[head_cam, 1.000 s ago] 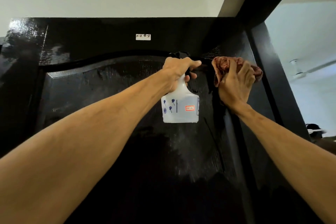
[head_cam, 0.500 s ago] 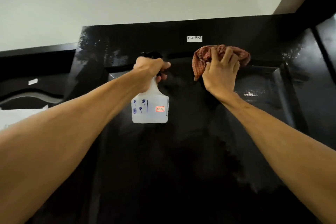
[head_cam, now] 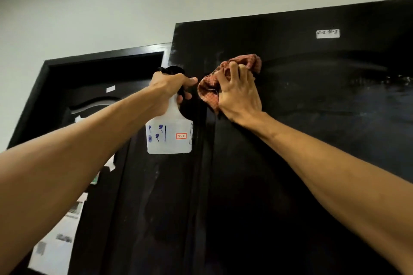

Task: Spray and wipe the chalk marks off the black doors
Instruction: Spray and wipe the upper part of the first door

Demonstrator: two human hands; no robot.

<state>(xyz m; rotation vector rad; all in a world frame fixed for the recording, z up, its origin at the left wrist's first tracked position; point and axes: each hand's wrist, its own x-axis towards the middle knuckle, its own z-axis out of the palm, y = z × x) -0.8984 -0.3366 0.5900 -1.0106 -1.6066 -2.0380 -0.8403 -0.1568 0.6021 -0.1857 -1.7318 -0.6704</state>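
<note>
Both hands are up at the black door (head_cam: 290, 163): the right hand (head_cam: 237, 94) presses a bunched reddish cloth (head_cam: 251, 62) against its upper left corner, fingers curled into the folds, and the left hand (head_cam: 169, 87) grips the neck of the white spray bottle (head_cam: 169, 136) just beside it. Pale chalk smears (head_cam: 218, 56) show near the cloth, and I think a dry cloth could only spread them. Nothing blocks the wiping, but the white label (head_cam: 327, 33) higher to the right could get wet; a second dark door (head_cam: 89, 105) with papers (head_cam: 60, 227) stands at left.
</note>
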